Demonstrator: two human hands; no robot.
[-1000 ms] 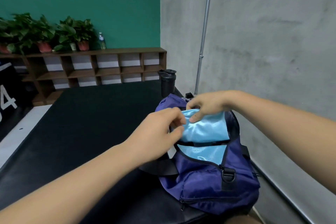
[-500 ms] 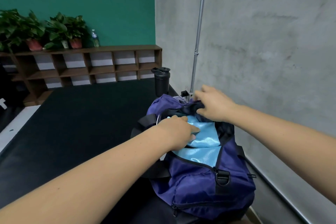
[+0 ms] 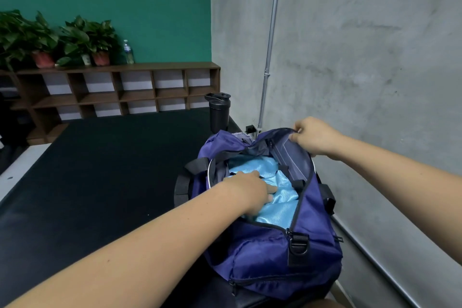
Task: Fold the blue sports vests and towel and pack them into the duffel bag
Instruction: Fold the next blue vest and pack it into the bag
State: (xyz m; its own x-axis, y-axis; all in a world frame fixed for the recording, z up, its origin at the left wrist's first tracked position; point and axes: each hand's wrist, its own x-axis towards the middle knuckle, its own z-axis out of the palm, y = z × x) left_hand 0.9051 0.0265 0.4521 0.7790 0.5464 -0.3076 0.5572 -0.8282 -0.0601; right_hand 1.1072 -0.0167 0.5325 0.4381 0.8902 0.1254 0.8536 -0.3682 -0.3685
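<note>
A dark blue duffel bag (image 3: 265, 255) lies open on the black table (image 3: 105, 177), close to the grey wall. Shiny light blue fabric (image 3: 280, 205), a sports vest, fills its opening. My left hand (image 3: 250, 194) reaches into the bag and presses down on that fabric with straight fingers; the fingertips are partly hidden by the cloth. My right hand (image 3: 312, 136) pinches the far upper edge of the bag's opening and holds that side up and away. Whether a towel is in the bag cannot be seen.
A black shaker bottle (image 3: 218, 112) stands on the table just behind the bag. A metal pipe (image 3: 270, 42) runs up the wall. A wooden shelf (image 3: 120, 90) with potted plants (image 3: 75, 40) and a water bottle (image 3: 128, 52) stands at the far end.
My left hand has gone from holding the light blue fabric at the opening to pressing it down inside the bag. My right hand let go of the fabric and lifted the bag's far edge.
</note>
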